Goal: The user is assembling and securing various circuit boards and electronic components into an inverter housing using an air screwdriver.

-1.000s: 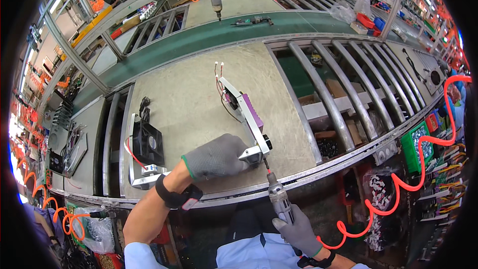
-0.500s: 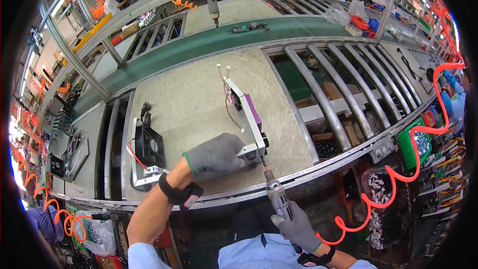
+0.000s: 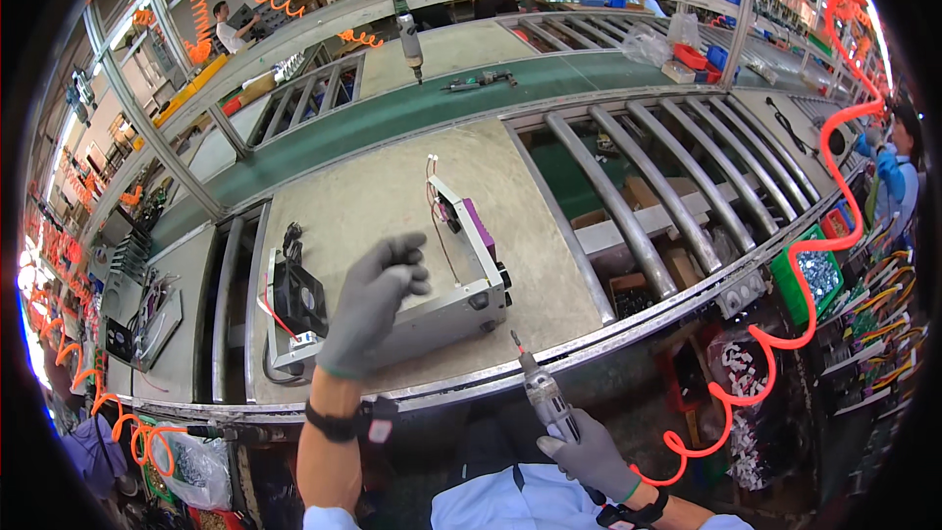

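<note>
A U-shaped metal chassis (image 3: 446,319) lies on the pale work board (image 3: 353,186), with a black fan (image 3: 297,296) at its left and a purple part (image 3: 478,222) on its right side. Thin wires with white plugs rise from the right side. My left hand (image 3: 378,299), in a grey glove, hovers above the chassis's near side with loosely curled fingers apart and nothing visible in them. My right hand (image 3: 592,453), also gloved, grips a pneumatic screwdriver (image 3: 547,395). The bit points up and away, just short of the chassis's near right corner, not touching it.
Metal rollers (image 3: 628,201) flank the board on the right. Beyond runs a green conveyor belt (image 3: 324,128) with another driver (image 3: 481,80) lying on it; a hanging driver (image 3: 407,39) dangles above. An orange coiled hose (image 3: 785,345) loops at right, near a green bin (image 3: 812,275).
My left hand has let go of the chassis corner and moved left and up. The screwdriver bit has come away from that corner. The chassis's near side has swung down into view.
</note>
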The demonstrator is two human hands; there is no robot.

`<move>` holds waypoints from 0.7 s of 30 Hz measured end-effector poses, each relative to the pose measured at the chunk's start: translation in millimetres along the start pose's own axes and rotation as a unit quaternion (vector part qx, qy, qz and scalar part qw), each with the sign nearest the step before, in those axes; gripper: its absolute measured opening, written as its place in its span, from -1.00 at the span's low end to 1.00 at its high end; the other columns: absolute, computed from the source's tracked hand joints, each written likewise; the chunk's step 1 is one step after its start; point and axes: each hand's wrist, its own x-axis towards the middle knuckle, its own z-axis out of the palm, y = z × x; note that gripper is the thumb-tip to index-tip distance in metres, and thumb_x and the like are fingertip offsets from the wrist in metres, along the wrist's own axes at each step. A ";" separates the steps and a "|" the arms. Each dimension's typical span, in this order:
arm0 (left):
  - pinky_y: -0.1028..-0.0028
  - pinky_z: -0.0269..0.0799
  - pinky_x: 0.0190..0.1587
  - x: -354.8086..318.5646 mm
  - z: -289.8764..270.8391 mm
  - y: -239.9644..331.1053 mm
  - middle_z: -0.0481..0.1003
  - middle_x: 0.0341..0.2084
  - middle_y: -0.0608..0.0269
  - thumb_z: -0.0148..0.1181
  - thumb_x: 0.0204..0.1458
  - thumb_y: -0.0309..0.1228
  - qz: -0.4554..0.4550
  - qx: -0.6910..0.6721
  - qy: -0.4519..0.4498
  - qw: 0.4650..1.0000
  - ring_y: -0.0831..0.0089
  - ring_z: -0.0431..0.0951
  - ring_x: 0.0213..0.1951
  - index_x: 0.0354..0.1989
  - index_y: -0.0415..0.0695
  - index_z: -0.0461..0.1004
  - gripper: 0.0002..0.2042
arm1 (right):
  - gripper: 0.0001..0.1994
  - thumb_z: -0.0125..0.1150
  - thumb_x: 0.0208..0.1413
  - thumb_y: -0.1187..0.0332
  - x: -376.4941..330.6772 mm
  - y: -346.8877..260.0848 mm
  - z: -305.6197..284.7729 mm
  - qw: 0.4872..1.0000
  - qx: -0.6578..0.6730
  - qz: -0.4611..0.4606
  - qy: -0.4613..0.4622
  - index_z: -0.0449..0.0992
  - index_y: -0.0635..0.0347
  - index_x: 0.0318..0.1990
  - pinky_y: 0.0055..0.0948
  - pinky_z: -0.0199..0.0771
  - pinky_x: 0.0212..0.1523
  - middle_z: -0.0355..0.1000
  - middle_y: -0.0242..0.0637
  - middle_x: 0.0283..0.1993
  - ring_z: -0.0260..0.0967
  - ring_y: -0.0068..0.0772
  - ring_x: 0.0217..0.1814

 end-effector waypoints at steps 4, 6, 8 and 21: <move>0.36 0.57 0.08 -50.0 35.9 -21.0 0.51 -0.01 -0.07 -0.02 0.15 -0.60 -0.115 -0.180 -0.075 0.974 0.23 0.61 -0.01 0.21 -0.44 0.32 -0.58 | -0.52 0.43 0.04 0.15 -5.2 4.0 -6.2 1.000 0.008 0.005 -0.008 0.45 0.26 0.00 -0.45 0.45 -0.53 0.44 -0.31 -0.42 0.40 -0.58 -0.52; 0.44 0.58 0.05 -58.6 51.7 -49.2 0.48 0.05 -0.13 -0.02 0.23 -0.58 -0.172 -0.241 -0.067 0.953 0.18 0.60 0.03 0.25 -0.43 0.29 -0.59 | -0.51 0.44 0.03 0.15 -6.7 5.0 -5.0 1.000 0.008 0.004 -0.013 0.45 0.26 0.01 -0.43 0.47 -0.50 0.45 -0.29 -0.41 0.41 -0.56 -0.50; 0.62 0.56 -0.11 -60.6 61.6 -73.4 0.50 -0.01 -0.07 0.01 0.32 -0.46 -0.202 -0.284 -0.044 0.936 0.38 0.60 -0.10 0.21 -0.42 0.31 -0.64 | -0.62 0.37 0.08 0.28 -5.2 10.0 -6.0 0.997 -0.019 -0.075 0.002 0.42 0.24 -0.02 -0.52 0.34 -0.61 0.35 -0.38 -0.45 0.31 -0.66 -0.57; 0.76 0.25 -0.61 -48.9 80.6 -91.6 0.57 -0.16 0.23 0.09 0.33 -0.24 -0.202 -0.368 -0.050 0.906 0.79 0.32 -0.62 0.22 -0.33 0.33 -0.56 | -0.46 0.46 -0.03 0.09 -13.9 -3.5 -6.5 0.990 -0.113 -0.081 -0.021 0.47 0.24 0.01 -0.29 0.51 -0.18 0.55 -0.11 -0.27 0.53 -0.28 -0.28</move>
